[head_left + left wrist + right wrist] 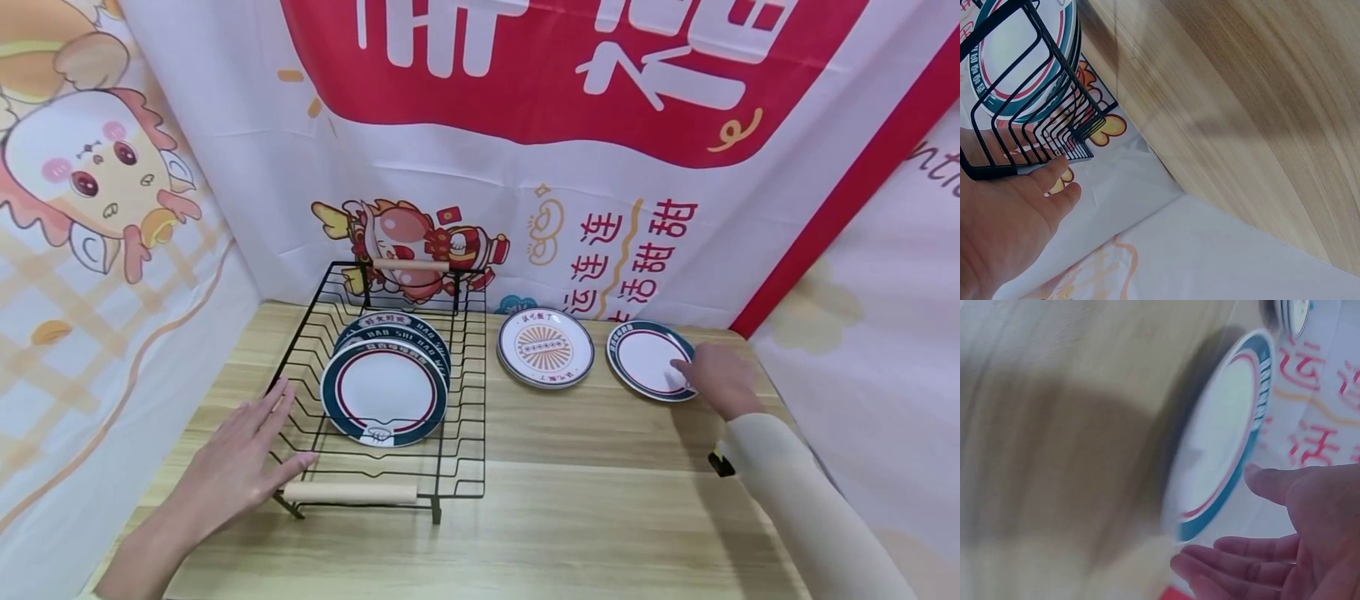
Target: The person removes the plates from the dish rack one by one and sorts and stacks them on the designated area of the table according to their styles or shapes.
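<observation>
A black wire dish rack (467,450) with wooden handles stands on the left of the table. Several green-rimmed plates (386,387) lean in it, one behind another. My left hand (236,454) rests against the rack's left side, fingers fairly straight, thumb near the front handle; the left wrist view shows this hand (1019,219) at the wires. On the right, another green-rimmed plate (648,362) lies on the table. My right hand (722,379) is at its right edge. In the right wrist view, the thumb and fingers of that hand (1310,525) are spread around the plate's rim (1219,434), not closed on it.
Between the rack and the right-hand plate sits a small stack of white plates (546,348) with an orange sunburst pattern. Printed cloth (450,150) hangs behind the wooden table (570,517) and along both sides. A small black object (722,463) shows by the right sleeve.
</observation>
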A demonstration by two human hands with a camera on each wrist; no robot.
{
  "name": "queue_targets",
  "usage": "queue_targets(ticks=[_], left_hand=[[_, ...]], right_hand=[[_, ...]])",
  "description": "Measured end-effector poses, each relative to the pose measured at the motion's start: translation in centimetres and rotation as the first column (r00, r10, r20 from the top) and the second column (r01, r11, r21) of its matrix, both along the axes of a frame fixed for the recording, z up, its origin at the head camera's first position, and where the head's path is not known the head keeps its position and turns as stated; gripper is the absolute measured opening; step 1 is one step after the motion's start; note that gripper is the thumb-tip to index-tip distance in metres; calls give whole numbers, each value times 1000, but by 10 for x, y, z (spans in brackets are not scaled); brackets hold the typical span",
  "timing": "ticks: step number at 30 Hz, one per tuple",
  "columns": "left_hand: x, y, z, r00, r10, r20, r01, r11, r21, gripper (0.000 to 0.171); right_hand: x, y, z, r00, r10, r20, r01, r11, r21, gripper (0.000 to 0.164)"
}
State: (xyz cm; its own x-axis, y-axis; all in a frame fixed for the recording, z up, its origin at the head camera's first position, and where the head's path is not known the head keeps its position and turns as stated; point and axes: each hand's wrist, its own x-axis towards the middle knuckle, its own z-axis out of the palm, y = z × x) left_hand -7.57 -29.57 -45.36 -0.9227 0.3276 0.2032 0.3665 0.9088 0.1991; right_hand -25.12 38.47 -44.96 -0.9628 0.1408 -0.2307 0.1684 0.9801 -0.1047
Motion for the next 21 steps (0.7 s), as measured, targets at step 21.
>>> queue_targets(ticks=[21], left_hand=[[-1,0,1,1000,-9,4,9,1000,12,96]], right_hand=[[22,-178,60,874,354,-332,-371,928,12,48]])
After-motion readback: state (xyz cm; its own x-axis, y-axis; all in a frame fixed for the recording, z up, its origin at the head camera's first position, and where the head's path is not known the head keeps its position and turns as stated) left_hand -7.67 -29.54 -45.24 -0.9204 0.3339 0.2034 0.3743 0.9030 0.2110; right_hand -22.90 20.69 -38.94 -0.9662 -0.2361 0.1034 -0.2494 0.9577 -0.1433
